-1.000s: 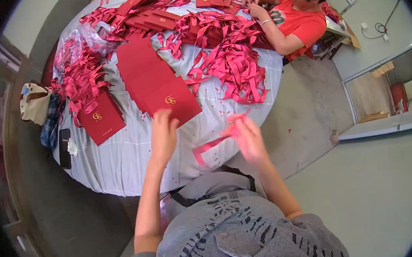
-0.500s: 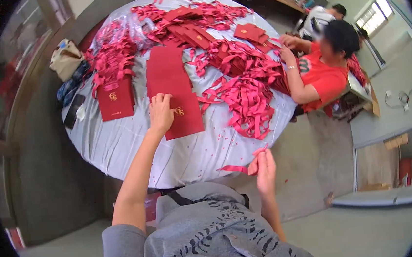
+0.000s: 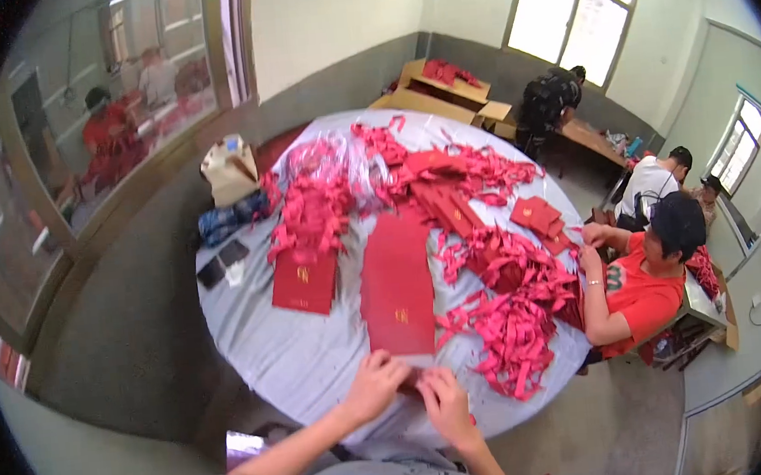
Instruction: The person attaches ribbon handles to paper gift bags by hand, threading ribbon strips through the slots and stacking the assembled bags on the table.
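Near the table's front edge my left hand and my right hand are close together, fingers pinched. Between them is a dark red flat bag, seen almost edge-on and mostly covered by my fingers. A speck of pink shows below my right hand; whether it is the ribbon's end I cannot tell. Just beyond my hands lies an overlapping row of flat red bags with a gold emblem on the nearest one. Left of that row, red bags with pink ribbons lie stacked.
A heap of pink ribbons covers the right side of the round white-clothed table. A co-worker in a red shirt sits there, handling bags. Dark phones lie at the left edge, near a cream bag. Cardboard boxes stand behind.
My left hand has drawn back from the row of bags and met my right hand, with a red bag between them. The pink ribbon in my right hand is now mostly hidden. The view has tilted up.
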